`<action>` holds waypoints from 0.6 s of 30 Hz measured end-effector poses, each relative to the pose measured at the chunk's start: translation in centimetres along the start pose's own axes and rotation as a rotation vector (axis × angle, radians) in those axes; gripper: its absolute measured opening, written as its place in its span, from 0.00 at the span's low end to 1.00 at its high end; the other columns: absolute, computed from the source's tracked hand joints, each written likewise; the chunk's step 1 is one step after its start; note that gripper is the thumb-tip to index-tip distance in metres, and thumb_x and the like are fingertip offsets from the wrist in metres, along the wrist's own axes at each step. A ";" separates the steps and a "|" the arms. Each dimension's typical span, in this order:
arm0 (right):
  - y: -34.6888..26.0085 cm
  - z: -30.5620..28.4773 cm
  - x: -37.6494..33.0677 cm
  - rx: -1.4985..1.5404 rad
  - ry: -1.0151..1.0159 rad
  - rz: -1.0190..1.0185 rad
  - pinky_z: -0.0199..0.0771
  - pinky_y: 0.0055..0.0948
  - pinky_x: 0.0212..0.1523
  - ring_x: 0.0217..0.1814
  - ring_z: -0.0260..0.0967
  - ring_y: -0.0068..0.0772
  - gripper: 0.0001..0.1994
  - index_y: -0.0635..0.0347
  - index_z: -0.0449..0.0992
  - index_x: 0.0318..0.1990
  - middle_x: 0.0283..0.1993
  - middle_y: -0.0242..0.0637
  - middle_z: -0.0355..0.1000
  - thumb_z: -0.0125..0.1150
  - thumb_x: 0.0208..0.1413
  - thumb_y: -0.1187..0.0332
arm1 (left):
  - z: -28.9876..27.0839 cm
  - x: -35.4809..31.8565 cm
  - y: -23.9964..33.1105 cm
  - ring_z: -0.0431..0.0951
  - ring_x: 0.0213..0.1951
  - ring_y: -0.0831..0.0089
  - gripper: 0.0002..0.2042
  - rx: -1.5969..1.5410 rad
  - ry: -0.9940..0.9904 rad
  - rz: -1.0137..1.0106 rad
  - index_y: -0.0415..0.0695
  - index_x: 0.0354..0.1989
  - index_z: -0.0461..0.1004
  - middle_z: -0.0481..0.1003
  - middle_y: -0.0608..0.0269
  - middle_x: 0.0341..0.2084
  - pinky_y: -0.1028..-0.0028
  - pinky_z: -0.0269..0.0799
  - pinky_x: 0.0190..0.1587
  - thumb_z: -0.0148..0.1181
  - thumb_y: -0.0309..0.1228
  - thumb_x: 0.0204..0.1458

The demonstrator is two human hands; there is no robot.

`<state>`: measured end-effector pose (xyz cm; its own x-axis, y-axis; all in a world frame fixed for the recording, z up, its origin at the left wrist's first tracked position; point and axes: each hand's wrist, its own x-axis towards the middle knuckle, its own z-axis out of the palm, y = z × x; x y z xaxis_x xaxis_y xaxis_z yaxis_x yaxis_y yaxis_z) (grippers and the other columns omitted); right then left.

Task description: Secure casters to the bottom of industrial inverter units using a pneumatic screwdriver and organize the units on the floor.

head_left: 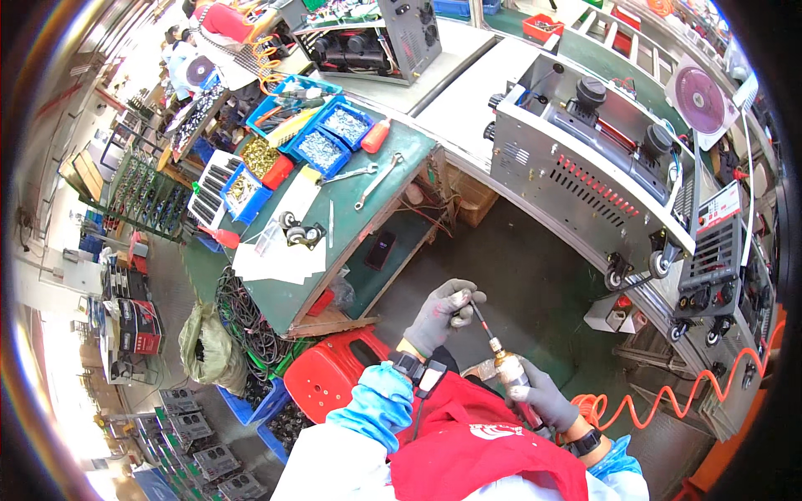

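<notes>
Pneumatic screwdriver (511,380): a slim tool with a brass-coloured collar, a red grip and a thin dark bit pointing up and left; it sits low in the frame, right of centre, tilted.
Bit (482,317): narrow dark shaft, its tip reaching the grey-gloved fingers above it.
Right hand (543,399): grey glove, fingers wrapped tight round the screwdriver's red grip.
Left hand (444,314): grey glove, fingers curled in narrow around the tip of the bit; whether something small is pinched there cannot be told.
Orange coiled hose (668,394): runs from beside the right hand out toward the right edge.
Red stool (330,374): just left of the left forearm, lower centre.
Green workbench (368,204): left of centre, carrying blue bins (334,138) of screws, two wrenches (372,177), castor wheels (299,234) and white paper sheets (280,260).
Grey metal machine cabinet (585,179): upper right on the conveyor, castors at its lower edge, well apart from the hands.
Cable bundle (242,321): dark coils on the floor below the bench.
</notes>
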<state>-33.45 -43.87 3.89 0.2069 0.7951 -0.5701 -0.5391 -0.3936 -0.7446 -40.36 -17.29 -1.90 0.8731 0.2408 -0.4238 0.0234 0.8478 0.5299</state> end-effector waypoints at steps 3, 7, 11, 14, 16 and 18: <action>-1.3 0.0 0.1 0.351 -0.143 0.171 0.73 0.26 0.28 0.28 0.69 0.27 0.36 0.59 0.56 0.66 0.34 0.37 0.69 0.61 0.51 0.55 | -0.5 -0.1 0.6 0.67 0.24 0.84 0.11 -0.003 -0.038 0.023 0.41 0.48 0.70 0.76 0.48 0.39 0.83 0.63 0.22 0.59 0.27 0.58; -2.4 0.9 0.9 0.463 -0.224 0.208 0.70 0.25 0.23 0.24 0.66 0.26 0.36 0.60 0.56 0.65 0.29 0.36 0.67 0.60 0.51 0.52 | -1.4 -0.4 1.0 0.68 0.24 0.81 0.11 -0.188 -0.034 0.042 0.41 0.49 0.71 0.76 0.47 0.41 0.84 0.63 0.21 0.58 0.26 0.58; -3.6 2.1 2.6 0.148 -0.164 0.074 0.71 0.22 0.32 0.32 0.68 0.23 0.37 0.64 0.58 0.64 0.41 0.36 0.68 0.63 0.51 0.53 | -2.7 -0.6 2.2 0.69 0.25 0.79 0.11 -0.432 -0.095 0.006 0.40 0.50 0.73 0.76 0.48 0.42 0.84 0.64 0.20 0.56 0.24 0.58; -4.7 3.3 3.9 0.077 -0.108 0.026 0.71 0.22 0.39 0.37 0.67 0.20 0.37 0.64 0.58 0.65 0.45 0.34 0.68 0.63 0.52 0.54 | -3.6 0.3 3.8 0.67 0.25 0.81 0.10 -0.432 -0.123 -0.007 0.42 0.48 0.74 0.76 0.49 0.42 0.84 0.63 0.22 0.57 0.24 0.57; -5.6 4.2 5.0 0.038 -0.057 -0.001 0.71 0.22 0.39 0.37 0.67 0.19 0.37 0.64 0.57 0.66 0.44 0.34 0.68 0.62 0.52 0.54 | -4.2 1.4 5.1 0.66 0.25 0.81 0.10 -0.508 -0.203 -0.057 0.42 0.48 0.74 0.76 0.48 0.43 0.85 0.63 0.22 0.57 0.24 0.58; -6.5 5.2 6.2 -0.070 -0.019 0.018 0.73 0.29 0.44 0.42 0.71 0.28 0.39 0.63 0.56 0.68 0.48 0.39 0.70 0.63 0.53 0.51 | -4.8 2.4 6.8 0.66 0.25 0.81 0.10 -0.437 -0.166 -0.034 0.42 0.48 0.73 0.76 0.48 0.43 0.85 0.63 0.22 0.57 0.24 0.58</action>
<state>-32.95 -33.97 6.99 0.1820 0.7956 -0.5778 -0.4845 -0.4388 -0.7568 -40.39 -8.71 -2.86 0.9422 0.1610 -0.2937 -0.1231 0.9820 0.1432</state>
